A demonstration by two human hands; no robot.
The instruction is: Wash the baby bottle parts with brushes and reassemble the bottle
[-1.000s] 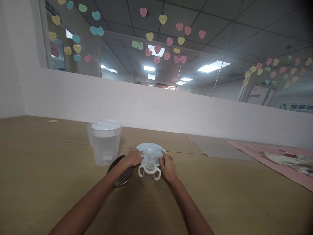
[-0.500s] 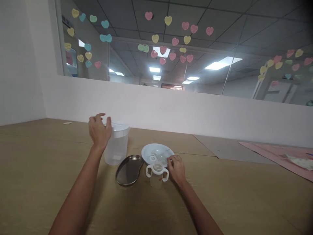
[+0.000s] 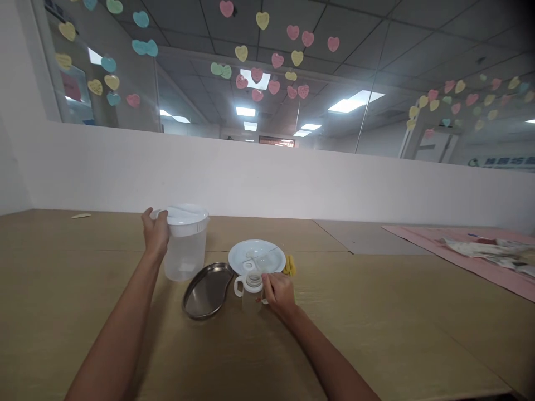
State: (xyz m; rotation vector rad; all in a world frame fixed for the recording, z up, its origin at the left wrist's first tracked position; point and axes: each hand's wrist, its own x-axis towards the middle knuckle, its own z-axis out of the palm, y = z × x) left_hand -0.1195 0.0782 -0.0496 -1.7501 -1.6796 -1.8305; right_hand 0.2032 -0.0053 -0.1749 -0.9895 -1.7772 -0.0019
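My left hand (image 3: pixel 156 231) grips the edge of the white lid (image 3: pixel 184 216) on a tall translucent bucket (image 3: pixel 185 256). My right hand (image 3: pixel 279 292) is closed around the right handle of a clear bottle (image 3: pixel 251 301) with a white two-handled collar; its top is open. Behind the bottle lies a white plate (image 3: pixel 236 257) with clear and white parts on it. A kidney-shaped metal tray (image 3: pixel 207 292) rests between bucket and bottle. Just behind my right hand, yellow pieces (image 3: pixel 291 265) show beside the plate.
A pink cloth (image 3: pixel 401 236) with crumpled white material (image 3: pixel 480 250) lies on the right of the table. A small flat pale piece (image 3: pixel 81 215) is at the far left. A white wall (image 3: pixel 259 178) stands behind the table.
The view has shifted to the right. My left hand has come down onto the bucket lid's edge. My right hand has moved from beside the plate to the bottle's right handle, uncovering the yellow pieces.
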